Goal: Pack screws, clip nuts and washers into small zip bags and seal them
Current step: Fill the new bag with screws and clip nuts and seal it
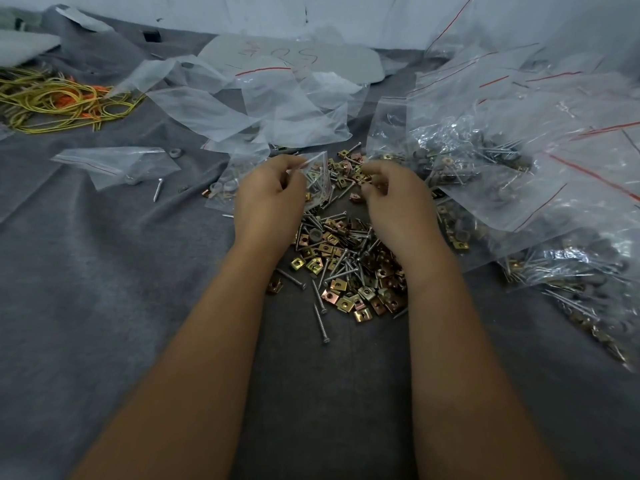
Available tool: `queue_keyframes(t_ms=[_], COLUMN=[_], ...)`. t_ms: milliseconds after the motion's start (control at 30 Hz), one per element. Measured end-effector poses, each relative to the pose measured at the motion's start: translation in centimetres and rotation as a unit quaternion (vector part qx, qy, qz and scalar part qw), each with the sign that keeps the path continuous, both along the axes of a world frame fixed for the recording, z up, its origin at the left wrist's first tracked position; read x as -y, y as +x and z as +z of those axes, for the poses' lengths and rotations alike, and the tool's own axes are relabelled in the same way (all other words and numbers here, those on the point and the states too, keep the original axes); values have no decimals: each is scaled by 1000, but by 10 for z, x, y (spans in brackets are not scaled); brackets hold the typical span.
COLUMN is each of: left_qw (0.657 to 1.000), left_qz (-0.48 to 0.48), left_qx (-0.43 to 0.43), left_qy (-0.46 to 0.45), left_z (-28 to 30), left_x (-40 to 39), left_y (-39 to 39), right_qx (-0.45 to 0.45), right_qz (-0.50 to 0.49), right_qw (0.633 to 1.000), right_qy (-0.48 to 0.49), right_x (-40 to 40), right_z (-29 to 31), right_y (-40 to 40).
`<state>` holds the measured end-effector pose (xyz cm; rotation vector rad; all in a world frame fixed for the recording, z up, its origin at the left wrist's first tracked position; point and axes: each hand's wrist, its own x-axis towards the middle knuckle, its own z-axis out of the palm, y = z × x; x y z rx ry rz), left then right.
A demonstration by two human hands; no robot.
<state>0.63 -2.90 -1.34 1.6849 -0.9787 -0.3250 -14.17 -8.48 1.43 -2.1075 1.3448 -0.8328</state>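
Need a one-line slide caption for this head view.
Left hand holds a small clear zip bag while right hand pinches brass-coloured clip nuts above the loose pile of silver screws.

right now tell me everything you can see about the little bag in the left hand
The small zip bag is clear, thin plastic, held above the loose pile of screws and clip nuts on the grey cloth. The left hand pinches it near its top edge, so it hangs roughly upright. Several silver screws show through it. Whether its mouth is open or sealed cannot be told. The right hand is beside it, apart.
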Motion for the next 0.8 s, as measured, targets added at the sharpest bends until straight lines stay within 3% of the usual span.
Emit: queue_keyframes(t_ms=[267, 500, 800], left_qw=[1000, 1000, 1000], left_qz=[0, 0, -4], left_qx=[-2, -5, -12], left_qy=[-8, -6, -5], left_z=[-1, 0, 0], left_x=[1, 1, 1], left_y=[0, 0, 0], right_qx=[-167, -9, 151], right_qz=[155, 128, 111], right_qw=[973, 991, 975], right_qy=[24, 45, 119], right_x=[-5, -2, -1], right_z=[8, 2, 4], right_y=[4, 3, 0])
